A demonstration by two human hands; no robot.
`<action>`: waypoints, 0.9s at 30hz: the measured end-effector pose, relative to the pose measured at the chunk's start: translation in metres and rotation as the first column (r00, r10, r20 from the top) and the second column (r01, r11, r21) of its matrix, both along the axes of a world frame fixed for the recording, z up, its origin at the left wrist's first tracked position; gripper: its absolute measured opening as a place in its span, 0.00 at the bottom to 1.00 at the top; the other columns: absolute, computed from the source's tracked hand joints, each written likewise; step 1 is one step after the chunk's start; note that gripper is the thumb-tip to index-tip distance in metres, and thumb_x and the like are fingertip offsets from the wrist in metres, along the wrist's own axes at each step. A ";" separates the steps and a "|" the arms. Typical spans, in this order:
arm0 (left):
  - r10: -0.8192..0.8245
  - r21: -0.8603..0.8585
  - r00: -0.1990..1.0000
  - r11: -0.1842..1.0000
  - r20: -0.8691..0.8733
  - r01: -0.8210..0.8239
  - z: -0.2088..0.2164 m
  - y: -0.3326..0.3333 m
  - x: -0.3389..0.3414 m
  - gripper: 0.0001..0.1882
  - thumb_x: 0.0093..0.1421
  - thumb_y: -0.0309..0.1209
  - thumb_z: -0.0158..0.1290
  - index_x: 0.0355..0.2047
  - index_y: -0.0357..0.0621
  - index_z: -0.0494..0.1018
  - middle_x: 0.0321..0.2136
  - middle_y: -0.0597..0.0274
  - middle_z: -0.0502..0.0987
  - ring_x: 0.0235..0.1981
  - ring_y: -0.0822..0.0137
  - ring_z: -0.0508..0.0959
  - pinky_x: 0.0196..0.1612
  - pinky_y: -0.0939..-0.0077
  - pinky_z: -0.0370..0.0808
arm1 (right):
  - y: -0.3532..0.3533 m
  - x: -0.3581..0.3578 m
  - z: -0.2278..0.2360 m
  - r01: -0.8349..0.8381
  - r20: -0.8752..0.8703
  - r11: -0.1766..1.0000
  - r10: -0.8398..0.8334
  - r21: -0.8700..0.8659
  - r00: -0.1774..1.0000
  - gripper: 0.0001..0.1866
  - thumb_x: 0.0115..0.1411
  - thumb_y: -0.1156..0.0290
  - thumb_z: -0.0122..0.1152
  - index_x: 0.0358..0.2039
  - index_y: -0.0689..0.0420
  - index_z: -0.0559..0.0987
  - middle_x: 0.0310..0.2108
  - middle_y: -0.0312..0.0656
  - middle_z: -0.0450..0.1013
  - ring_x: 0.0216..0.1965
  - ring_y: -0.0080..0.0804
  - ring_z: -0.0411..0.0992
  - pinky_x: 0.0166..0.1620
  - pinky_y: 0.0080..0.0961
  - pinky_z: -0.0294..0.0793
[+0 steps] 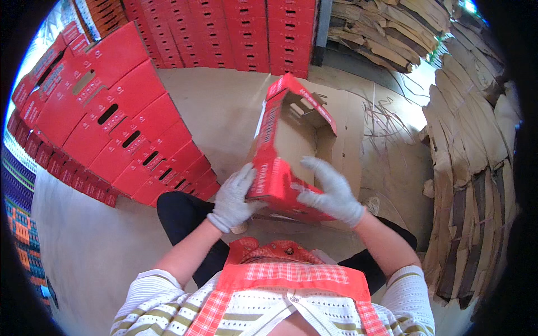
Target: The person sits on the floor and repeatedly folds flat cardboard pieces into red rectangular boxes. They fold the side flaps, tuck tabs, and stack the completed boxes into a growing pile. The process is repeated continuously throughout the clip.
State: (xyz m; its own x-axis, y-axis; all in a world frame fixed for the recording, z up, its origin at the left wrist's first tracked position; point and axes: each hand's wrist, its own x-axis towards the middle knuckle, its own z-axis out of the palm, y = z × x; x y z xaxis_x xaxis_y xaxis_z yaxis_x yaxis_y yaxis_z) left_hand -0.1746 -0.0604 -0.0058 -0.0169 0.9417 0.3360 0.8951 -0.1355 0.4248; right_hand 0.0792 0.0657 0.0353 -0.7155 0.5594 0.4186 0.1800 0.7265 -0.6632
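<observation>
An open-topped cardboard box, red outside and plain brown inside, is in front of me between my legs. Its left wall and near corner face me, and a cut-out handle hole shows in the far wall. My left hand, in a pale grey glove, grips the box's near left corner from outside. The gloved right hand straddles the near wall's rim, with some fingers toward the inside and others over the red face. The underside of the box is hidden.
A flat brown cardboard sheet lies under and beyond the box. Tall stacks of red boxes rise at left, with more red boxes along the back. Flattened brown cardboard is piled at right. Loose straps lie on the floor.
</observation>
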 end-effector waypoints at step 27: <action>0.760 0.757 0.361 0.626 -0.540 -0.185 0.302 -0.006 -0.229 0.19 0.57 0.43 0.50 0.37 0.40 0.76 0.41 0.54 0.78 0.45 0.57 0.76 0.53 0.58 0.66 | 0.029 -0.248 0.395 -0.487 -0.052 0.831 0.518 0.269 0.854 0.35 0.52 0.65 0.68 0.59 0.62 0.68 0.48 0.38 0.73 0.47 0.24 0.71 0.51 0.26 0.71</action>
State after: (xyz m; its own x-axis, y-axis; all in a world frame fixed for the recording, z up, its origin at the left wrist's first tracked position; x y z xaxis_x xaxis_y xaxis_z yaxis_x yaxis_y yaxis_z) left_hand -0.4038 -0.0663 0.2959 0.1267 0.5186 0.8456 0.7368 0.5216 -0.4303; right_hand -0.1688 0.0943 0.4304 -0.8075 0.0088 0.5898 -0.3210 0.8323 -0.4519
